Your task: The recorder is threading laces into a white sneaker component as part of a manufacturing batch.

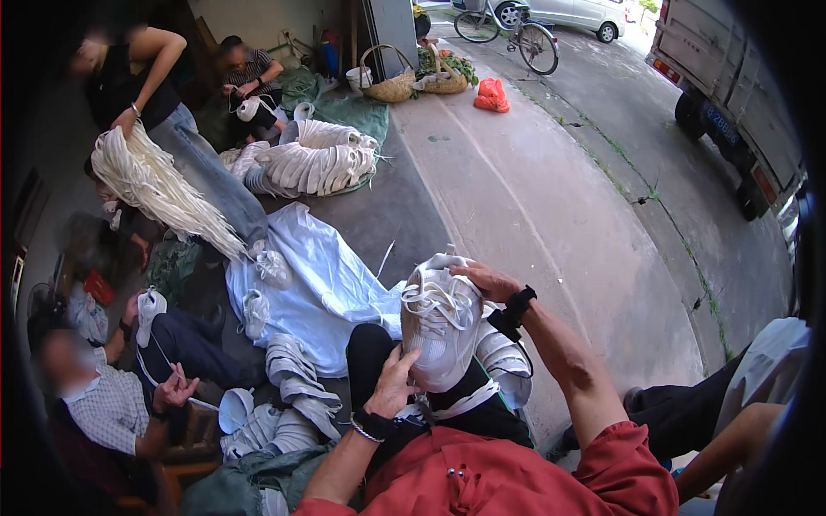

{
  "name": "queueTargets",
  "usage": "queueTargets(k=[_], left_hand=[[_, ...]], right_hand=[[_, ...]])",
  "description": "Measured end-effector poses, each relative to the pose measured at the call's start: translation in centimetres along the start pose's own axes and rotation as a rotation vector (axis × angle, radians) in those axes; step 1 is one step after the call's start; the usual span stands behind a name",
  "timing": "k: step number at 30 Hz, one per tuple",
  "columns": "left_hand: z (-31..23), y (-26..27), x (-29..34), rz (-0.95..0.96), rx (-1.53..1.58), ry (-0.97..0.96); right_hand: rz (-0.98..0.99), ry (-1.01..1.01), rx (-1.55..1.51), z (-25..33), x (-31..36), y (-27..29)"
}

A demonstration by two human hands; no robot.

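A white sneaker (440,322) with loose white laces is held up over my lap, its toe toward me. My left hand (393,383) grips the toe end, thumb on the upper. At the far, ankle end, my right hand (487,281) is closed on the collar; its fingertips are partly hidden behind the shoe. The laces lie in loops across the tongue. White lace strands (467,401) hang over my knee below the toe. Stacked white shoe uppers (505,361) sit just right of the sneaker, partly covered by it.
Left of my legs lie nested shoe pieces (297,378) and a pale blue sheet (305,258). A co-worker (112,387) sits at left with a shoe; another stands holding a lace bundle (155,185). Beyond are a shoe pile (318,159), baskets (391,86) and a truck (731,86).
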State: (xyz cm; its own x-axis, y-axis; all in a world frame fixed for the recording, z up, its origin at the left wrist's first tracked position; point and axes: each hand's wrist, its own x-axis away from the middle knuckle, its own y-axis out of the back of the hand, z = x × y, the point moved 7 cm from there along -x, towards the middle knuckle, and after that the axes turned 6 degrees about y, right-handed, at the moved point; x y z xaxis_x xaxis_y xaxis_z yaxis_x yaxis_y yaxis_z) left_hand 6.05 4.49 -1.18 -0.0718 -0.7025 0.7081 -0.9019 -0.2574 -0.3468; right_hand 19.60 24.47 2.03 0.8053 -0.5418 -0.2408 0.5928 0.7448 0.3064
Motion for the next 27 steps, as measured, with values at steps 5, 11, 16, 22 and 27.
queueTargets(k=[5, 11, 16, 22, 27], left_hand=[[5.1, 1.7, 0.6, 0.07, 0.406, 0.148], [5.5, 1.3, 0.1, 0.239, 0.635, 0.054], [4.7, 1.7, -0.2, 0.225, 0.534, -0.152], [5.3, 3.0, -1.2, 0.202, 0.536, -0.044], [5.2, 3.2, -1.6, 0.246, 0.518, -0.06]], right_hand=[[-0.456, -0.531, -0.523, -8.9, 1.6, -2.9], [-0.239, -0.484, -0.478, -8.2, 0.5, -2.4], [-0.28, -0.236, -0.031, -5.6, 2.5, 1.1], [-0.269, -0.283, 0.41, -7.4, 6.4, 5.9], [-0.561, -0.205, -0.938, -8.5, 2.3, 6.1]])
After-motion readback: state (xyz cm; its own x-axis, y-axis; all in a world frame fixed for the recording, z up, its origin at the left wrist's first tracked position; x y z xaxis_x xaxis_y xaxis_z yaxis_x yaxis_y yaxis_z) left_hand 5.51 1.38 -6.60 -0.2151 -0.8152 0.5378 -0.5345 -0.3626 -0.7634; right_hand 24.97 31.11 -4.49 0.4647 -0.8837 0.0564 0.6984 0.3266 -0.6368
